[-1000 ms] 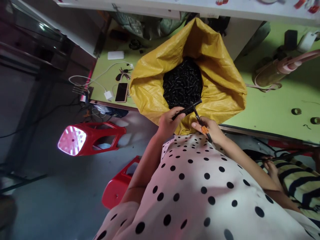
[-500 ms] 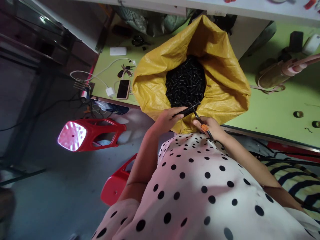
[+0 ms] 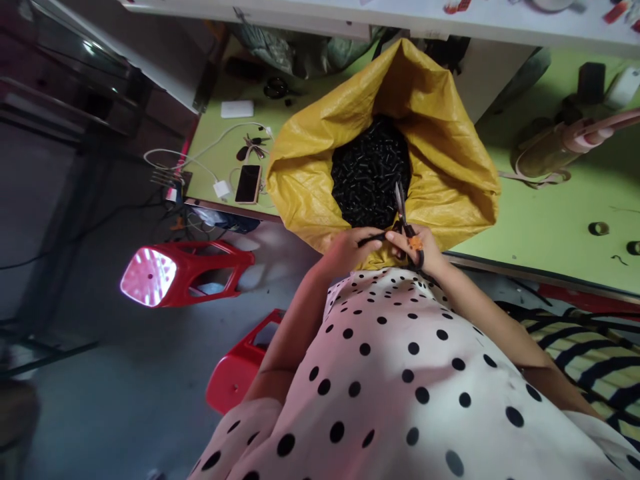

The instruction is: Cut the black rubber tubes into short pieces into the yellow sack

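While both hands sit close together at the near rim of the sack, each has a grip on something. Left hand (image 3: 345, 251) is closed around a short black rod (image 3: 374, 237), mostly hidden by the fingers, only its right end showing. Right hand (image 3: 419, 248) is closed on small scissors (image 3: 403, 215) with an orange patch at the handle; blades point up and away, over the sack opening. Rod end and scissors meet between the two hands, looks like touching, can't tell for sure.

Yellow woven sack (image 3: 305, 160) stands open on the green tabletop (image 3: 550, 207), full of small black cylindrical parts (image 3: 367, 170). Left of the sack on the tabletop: phone (image 3: 249, 183), white charger and cable (image 3: 219, 189), keys (image 3: 250, 143). Right side: a pink-handled bottle (image 3: 560, 143) lying down, two small rings (image 3: 599, 229). Red plastic stools (image 3: 190, 273) on the floor to the left, below the tabletop edge.
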A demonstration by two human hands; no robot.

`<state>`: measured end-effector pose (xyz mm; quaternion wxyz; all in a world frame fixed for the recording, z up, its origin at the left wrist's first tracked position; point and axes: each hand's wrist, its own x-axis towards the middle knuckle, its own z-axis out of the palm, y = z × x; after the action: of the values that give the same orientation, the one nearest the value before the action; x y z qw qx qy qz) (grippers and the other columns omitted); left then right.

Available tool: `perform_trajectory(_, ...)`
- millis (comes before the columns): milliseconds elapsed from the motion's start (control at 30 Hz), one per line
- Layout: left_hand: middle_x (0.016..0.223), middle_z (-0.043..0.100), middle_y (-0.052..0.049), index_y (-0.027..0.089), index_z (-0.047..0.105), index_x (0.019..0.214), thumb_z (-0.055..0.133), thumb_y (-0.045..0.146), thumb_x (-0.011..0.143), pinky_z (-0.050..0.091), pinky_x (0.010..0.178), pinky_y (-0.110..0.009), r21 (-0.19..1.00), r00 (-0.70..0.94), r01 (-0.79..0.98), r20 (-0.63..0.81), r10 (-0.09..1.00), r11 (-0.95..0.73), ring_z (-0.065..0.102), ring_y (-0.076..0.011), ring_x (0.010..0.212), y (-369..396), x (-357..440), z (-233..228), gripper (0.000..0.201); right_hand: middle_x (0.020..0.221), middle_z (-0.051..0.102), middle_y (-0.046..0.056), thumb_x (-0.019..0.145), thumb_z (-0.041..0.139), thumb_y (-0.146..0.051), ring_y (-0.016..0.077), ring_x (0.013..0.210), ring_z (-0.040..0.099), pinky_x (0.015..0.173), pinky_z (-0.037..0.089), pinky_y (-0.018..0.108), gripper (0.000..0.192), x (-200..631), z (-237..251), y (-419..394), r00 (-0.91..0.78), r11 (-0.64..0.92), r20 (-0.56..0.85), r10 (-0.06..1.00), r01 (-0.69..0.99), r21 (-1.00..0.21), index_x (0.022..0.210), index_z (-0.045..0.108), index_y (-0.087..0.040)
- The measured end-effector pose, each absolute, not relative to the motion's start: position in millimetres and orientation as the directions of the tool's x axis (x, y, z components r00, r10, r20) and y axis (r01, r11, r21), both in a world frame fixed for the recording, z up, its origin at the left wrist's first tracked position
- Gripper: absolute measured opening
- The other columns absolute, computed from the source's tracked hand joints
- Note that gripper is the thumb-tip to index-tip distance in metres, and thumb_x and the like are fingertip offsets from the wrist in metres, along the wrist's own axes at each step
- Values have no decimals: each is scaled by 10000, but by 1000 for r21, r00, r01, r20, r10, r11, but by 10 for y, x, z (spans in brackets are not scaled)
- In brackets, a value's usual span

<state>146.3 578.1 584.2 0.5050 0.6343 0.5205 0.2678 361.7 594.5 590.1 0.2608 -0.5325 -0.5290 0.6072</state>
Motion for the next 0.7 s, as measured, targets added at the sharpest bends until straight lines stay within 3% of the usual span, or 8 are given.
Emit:
perform_trajectory(133,1086,798,-42,219,713,1211,646,421,991,571,894,-333,939,335,338,-190,923,70,736,-205,973,5685,1613,5828,307,619,610,5,772,820,-743,167,584,554,592,438,312,553,3624,6005,6110,-123,-199,-218,968,148,-969,779,637,-221)
perform_trajectory(233,980,757,-33,202,693,1175,610,394,1006,551,803,-289,954,200,282,-164,966,103,696,-170,880,5693,1574,5782,269,627,569,10,855,732,-760,170,617,530,619,427,322,568,3759,6043,6167,-45,-146,-156,987,178,-973,724,580,-229)
perform_trajectory(333,943,733,-31,194,695,1157,620,406,1001,544,784,-269,965,24,249,-94,995,85,681,-160,870,5742,1440,5791,273,648,487,-17,781,775,-807,149,637,444,607,358,308,629,3917,6042,6075,-179,-193,-257,950,313,-930,724,545,-224)
perform_trajectory(467,940,746,-38,192,722,1140,651,438,991,561,796,-274,967,-18,250,-42,999,45,695,-164,867,5793,1334,5869,296,721,505,-18,785,736,-836,158,693,460,655,348,311,646,3925,6033,5861,-362,-253,-453,815,480,-840,798,566,-213)
perform_trajectory(567,982,777,-47,194,749,1170,666,457,990,579,842,-289,953,-9,302,-10,1000,12,719,-175,898,5805,1363,5914,329,747,539,-11,836,676,-833,171,720,493,687,369,319,627,3803,6054,5791,-404,-245,-488,773,520,-818,820,560,-217)
perform_trajectory(700,1104,817,-67,198,771,1188,659,441,997,592,929,-309,944,26,328,18,999,-26,755,-199,1005,5810,1421,5945,329,716,545,-6,821,618,-892,177,708,501,676,374,320,671,3687,6121,5830,-371,-234,-476,798,536,-811,778,530,-228)
